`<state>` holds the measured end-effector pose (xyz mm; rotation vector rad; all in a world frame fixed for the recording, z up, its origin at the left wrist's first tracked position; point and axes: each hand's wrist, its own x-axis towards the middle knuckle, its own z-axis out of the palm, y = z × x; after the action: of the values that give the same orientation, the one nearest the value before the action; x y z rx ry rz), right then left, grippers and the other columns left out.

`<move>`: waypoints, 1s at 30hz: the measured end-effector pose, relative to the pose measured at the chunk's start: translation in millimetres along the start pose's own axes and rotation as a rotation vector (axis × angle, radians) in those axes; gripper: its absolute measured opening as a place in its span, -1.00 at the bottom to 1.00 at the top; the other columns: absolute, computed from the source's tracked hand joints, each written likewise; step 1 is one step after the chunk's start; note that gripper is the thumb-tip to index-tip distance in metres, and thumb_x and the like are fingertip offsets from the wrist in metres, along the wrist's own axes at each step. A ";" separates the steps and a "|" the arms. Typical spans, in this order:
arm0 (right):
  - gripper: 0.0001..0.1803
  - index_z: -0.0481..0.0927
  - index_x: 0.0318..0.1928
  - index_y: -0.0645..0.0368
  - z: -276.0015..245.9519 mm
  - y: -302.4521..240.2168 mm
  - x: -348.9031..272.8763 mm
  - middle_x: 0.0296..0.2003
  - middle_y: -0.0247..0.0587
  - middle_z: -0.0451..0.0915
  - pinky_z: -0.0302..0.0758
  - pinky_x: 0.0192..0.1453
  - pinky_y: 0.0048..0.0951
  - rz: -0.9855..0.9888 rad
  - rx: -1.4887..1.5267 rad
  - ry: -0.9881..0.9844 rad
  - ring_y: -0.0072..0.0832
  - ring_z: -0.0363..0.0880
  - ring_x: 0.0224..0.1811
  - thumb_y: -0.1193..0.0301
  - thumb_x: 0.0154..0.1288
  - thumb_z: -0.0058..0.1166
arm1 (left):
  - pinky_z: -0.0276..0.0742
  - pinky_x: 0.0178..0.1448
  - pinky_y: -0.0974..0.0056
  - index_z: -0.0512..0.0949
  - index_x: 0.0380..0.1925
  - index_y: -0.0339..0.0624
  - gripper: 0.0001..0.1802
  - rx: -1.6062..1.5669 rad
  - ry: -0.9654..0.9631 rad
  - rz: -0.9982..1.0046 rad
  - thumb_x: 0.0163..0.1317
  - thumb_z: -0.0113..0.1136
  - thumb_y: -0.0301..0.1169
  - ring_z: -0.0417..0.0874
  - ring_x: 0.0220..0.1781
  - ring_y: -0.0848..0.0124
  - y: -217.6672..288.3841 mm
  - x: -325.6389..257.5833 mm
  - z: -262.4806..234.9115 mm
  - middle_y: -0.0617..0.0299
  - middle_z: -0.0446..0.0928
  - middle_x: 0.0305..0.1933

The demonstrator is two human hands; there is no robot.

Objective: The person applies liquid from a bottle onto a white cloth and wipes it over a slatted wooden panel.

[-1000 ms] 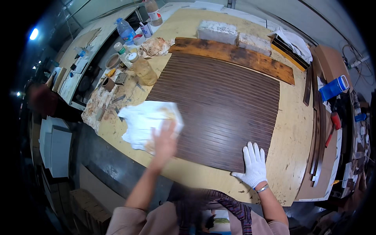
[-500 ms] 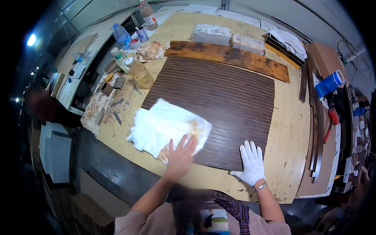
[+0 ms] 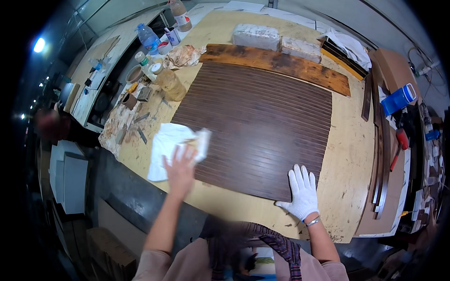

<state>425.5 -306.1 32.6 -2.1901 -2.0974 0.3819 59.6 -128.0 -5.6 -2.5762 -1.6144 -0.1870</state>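
A dark brown wooden panel with many grooved strips [image 3: 253, 126] lies flat on the table. My bare left hand [image 3: 179, 173], slightly blurred, rests with outstretched fingers on a white cloth [image 3: 164, 145] with brown stains. The cloth is partly over the panel's left near corner and partly over the bare table. My right hand [image 3: 302, 194], in a white glove, lies flat at the panel's near right corner, fingers spread and holding nothing.
A stained wooden board [image 3: 276, 65] lies along the panel's far edge, with wrapped white blocks [image 3: 255, 36] behind. Bottles and a jar of yellowish liquid [image 3: 169, 84] stand left. A red mallet [image 3: 401, 140] and blue jug [image 3: 396, 99] are right. Another person [image 3: 54, 126] is at far left.
My left hand and the cloth have moved left, uncovering more of the panel, and the cloth is more bunched. My right hand stays in place on the panel's corner.
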 end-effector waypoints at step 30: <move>0.30 0.20 0.44 0.25 1.2 -1.7 0.3 0.51 0.09 0.08 -0.11 0.60 0.09 0.017 -0.008 0.003 0.05 -0.03 0.57 -0.11 -0.30 0.53 | -0.20 0.53 -0.40 0.43 0.34 0.03 -0.36 -0.194 0.044 -0.156 0.18 0.16 -0.37 0.15 0.56 0.17 26.7 -7.1 0.5 0.39 0.32 0.48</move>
<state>423.5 -305.8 31.8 -2.2128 -2.0835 0.3724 80.6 -145.8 -7.6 -2.5592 -1.8666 -0.4302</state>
